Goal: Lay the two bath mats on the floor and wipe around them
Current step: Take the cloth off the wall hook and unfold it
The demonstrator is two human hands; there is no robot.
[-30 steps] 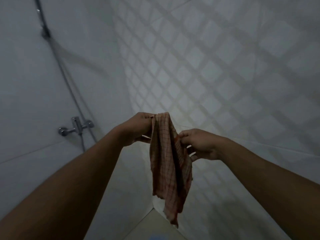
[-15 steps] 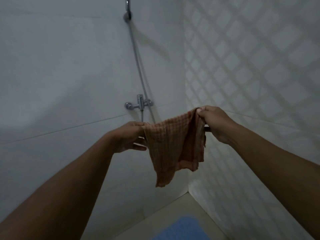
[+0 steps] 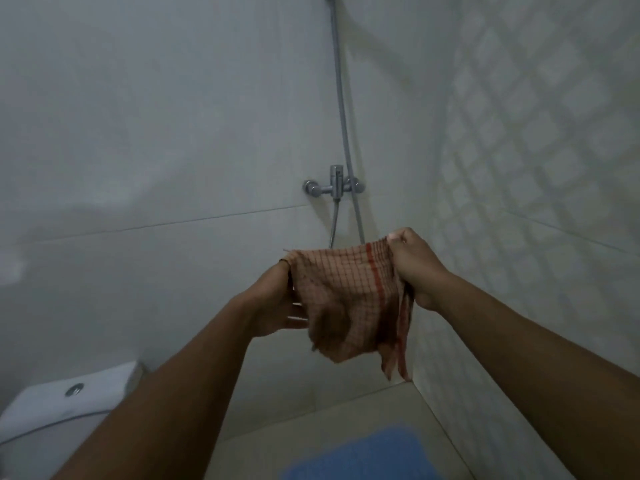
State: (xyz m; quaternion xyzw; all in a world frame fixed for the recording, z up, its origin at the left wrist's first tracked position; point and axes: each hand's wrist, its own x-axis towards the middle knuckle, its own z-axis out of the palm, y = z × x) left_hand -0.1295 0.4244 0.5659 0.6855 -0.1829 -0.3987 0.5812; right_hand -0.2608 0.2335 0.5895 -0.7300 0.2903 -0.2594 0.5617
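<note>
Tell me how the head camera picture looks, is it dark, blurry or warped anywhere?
Head view: dim, flat, greyish light, no glare; the shower hose casts a faint shadow on the wall; the checked cloth between the left hand and right hand is fairly sharp; the blue mat at the bottom edge is blurred; the wide-angle lens stretches the forearms toward the corners.

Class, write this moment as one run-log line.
left hand: grips cloth | right hand: grips cloth | blue mat: on floor
</note>
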